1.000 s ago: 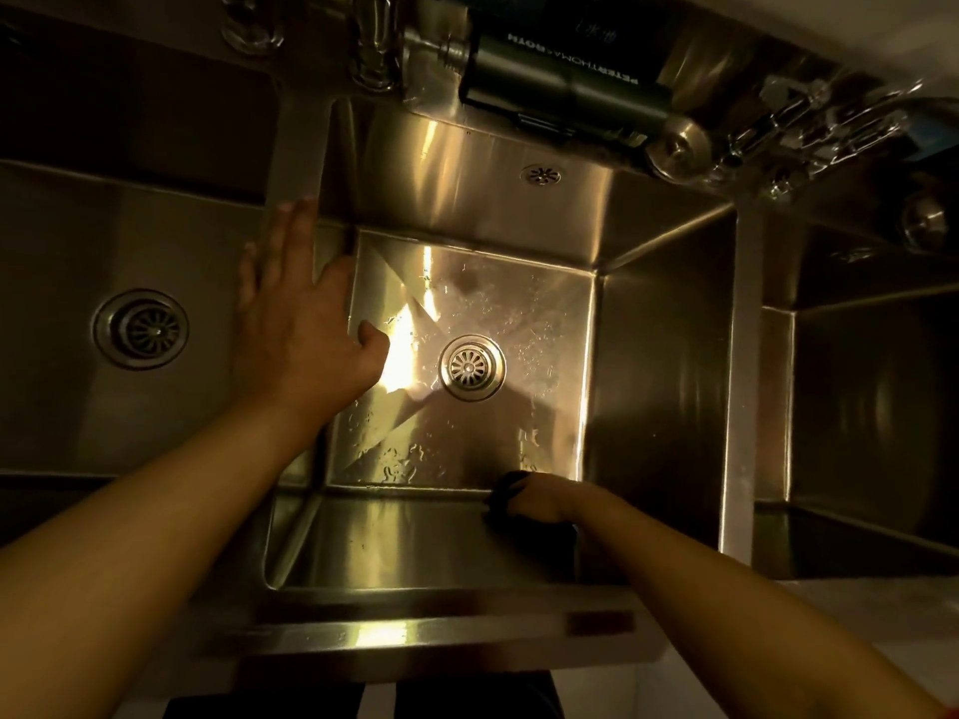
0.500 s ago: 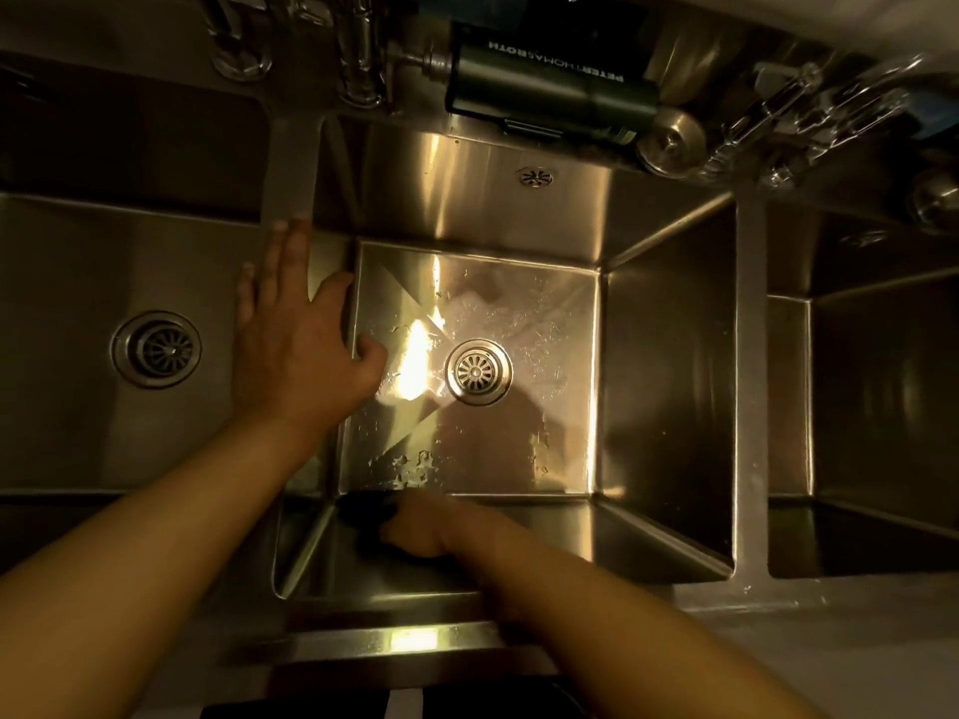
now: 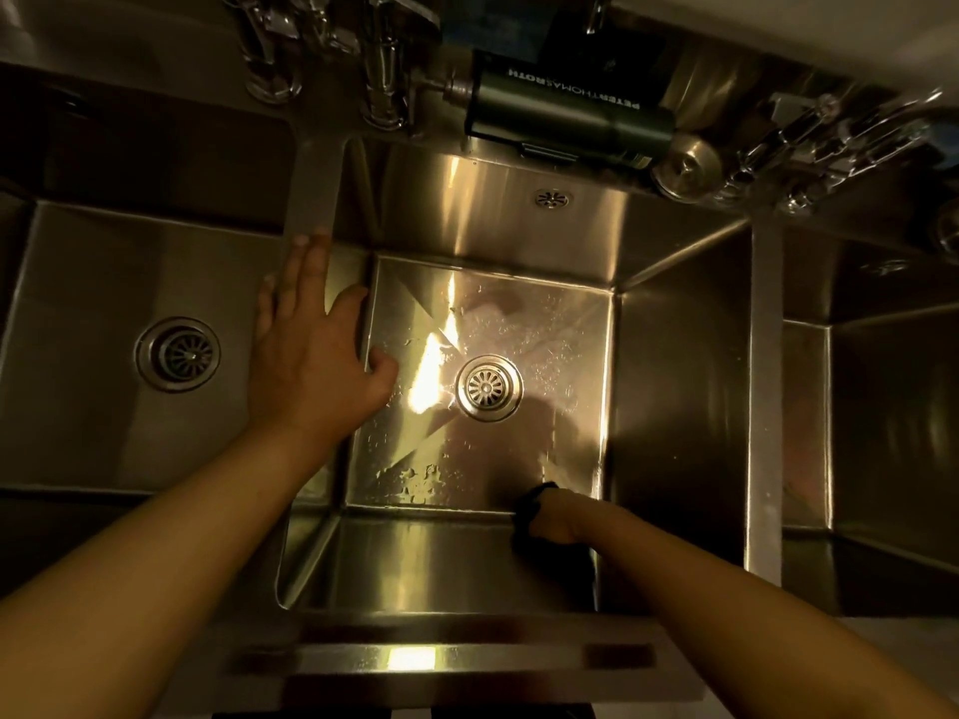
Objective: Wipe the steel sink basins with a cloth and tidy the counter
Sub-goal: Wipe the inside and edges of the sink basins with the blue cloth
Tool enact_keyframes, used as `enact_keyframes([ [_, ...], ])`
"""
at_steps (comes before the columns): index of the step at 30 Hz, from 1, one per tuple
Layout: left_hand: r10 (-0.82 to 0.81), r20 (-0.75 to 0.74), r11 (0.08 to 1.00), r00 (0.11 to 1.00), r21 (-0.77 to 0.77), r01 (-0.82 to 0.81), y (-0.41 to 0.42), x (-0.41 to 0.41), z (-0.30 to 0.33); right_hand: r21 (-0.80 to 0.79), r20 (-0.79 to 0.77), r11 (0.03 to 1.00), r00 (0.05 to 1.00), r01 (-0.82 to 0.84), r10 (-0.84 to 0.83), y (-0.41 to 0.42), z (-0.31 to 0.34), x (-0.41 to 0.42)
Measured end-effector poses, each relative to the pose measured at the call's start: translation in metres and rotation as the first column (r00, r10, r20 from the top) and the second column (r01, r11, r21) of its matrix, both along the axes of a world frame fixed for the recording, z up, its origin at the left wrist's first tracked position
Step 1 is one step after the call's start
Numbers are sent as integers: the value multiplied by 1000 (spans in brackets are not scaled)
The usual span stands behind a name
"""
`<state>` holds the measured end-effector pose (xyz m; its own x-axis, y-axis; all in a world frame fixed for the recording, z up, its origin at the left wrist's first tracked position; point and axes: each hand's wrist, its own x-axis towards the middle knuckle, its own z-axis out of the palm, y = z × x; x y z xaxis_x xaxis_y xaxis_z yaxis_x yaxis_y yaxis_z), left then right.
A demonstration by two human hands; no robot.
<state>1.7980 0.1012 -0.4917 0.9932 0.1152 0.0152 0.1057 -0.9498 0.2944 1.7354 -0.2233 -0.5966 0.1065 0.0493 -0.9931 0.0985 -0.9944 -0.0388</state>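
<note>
Right hand [image 3: 550, 521]: grips dark cloth [image 3: 552, 555], scrubbing middle basin [image 3: 674, 386] wall. Left hand [image 3: 311, 365]: flat on divider [image 3: 316, 189], holding nothing (bracing, likely).

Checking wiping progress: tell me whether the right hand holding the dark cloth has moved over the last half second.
Yes. The right hand with the dark cloth slid rightward along the near wall, from left of the round steel drain to its right.

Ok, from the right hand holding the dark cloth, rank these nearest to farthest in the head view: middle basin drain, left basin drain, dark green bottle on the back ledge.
From the right hand:
1. Round steel drain of the middle basin, up and left of it.
2. Dark green cylindrical bottle, lying on the back ledge.
3. Round steel drain of the left basin, far left, past the divider.
</note>
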Motion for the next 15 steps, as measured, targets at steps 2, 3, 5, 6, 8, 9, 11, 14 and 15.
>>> enact_keyframes([
  [2,-2,-4,1000,1000,10,2,0,0,0,112,35,992,997,66,-70,25,2,16],
  [3,-4,-2,1000,1000,13,4,1,1,-1,170,55,980,992,99,-110,37,3,27],
  [5,-7,0,1000,1000,25,7,1,2,-3,256,82,954,980,155,-181,62,3,51],
  [6,-7,0,999,1000,35,7,2,2,-4,296,90,933,967,204,-240,73,3,66],
  [8,-2,0,999,1000,47,2,2,2,-6,384,154,880,920,281,-361,90,4,99],
  [9,2,0,999,1000,47,-2,2,2,-6,426,217,856,885,293,-411,96,5,116],
  [11,5,-4,999,1000,53,-4,1,2,-6,525,298,781,786,339,-541,106,4,149],
  [14,1,-38,996,999,92,2,-3,3,-1,603,539,790,674,109,-505,114,-7,194],
  [15,5,-48,994,999,109,0,-3,3,1,576,614,817,660,2,-434,118,-15,206],
])
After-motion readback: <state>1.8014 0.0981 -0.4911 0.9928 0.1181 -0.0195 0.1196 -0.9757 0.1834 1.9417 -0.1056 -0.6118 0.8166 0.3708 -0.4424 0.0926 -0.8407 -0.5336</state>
